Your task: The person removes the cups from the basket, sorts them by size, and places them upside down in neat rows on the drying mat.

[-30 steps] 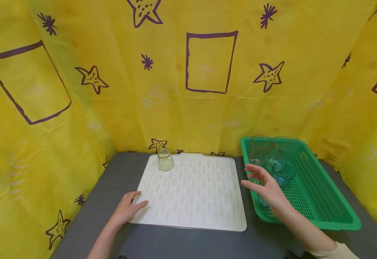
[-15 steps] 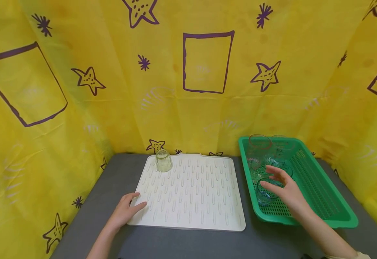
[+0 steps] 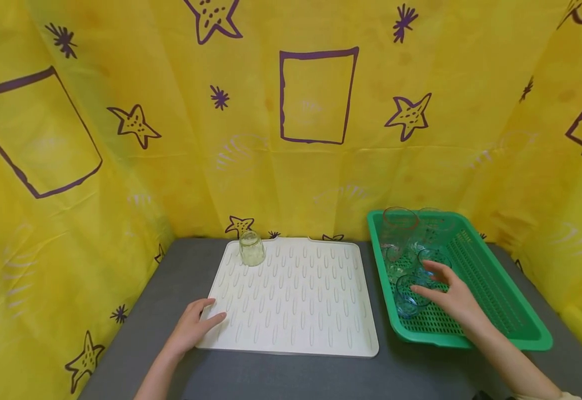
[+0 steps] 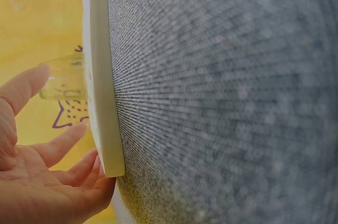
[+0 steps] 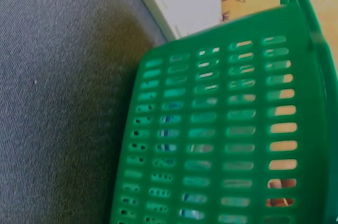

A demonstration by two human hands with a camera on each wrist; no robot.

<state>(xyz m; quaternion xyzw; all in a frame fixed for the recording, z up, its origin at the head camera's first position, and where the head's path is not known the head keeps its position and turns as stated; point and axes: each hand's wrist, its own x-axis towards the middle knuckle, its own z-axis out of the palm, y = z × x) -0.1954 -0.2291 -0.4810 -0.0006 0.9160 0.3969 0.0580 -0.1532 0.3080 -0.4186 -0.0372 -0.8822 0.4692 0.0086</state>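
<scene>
My left hand [image 3: 193, 328] rests at the left edge of a white ribbed drying mat [image 3: 296, 300], thumb and fingers apart. In the left wrist view its fingers touch the mat's rim [image 4: 108, 129]. An upside-down, yellowish clear glass [image 3: 252, 250] stands at the mat's back left corner. My right hand [image 3: 453, 297] reaches into a green plastic basket [image 3: 511, 294], thumb and fingers spread. Beside its thumb stands a blue-tinted glass [image 3: 407, 303]; another bluish glass [image 3: 433, 256] is behind its fingers. In the right wrist view the basket's slotted wall [image 5: 211, 129] hides most of this hand.
Toward the back of the basket stand a tall red-rimmed glass [image 3: 401, 219] and another tall clear glass [image 3: 436, 219]. Yellow printed cloth [image 3: 316, 183] hangs behind and at both sides of the dark grey table [image 3: 291, 380].
My right hand has moved right and slightly down over the basket, uncovering the front blue glass. The left hand stays at the mat's edge. The head view has shifted slightly.
</scene>
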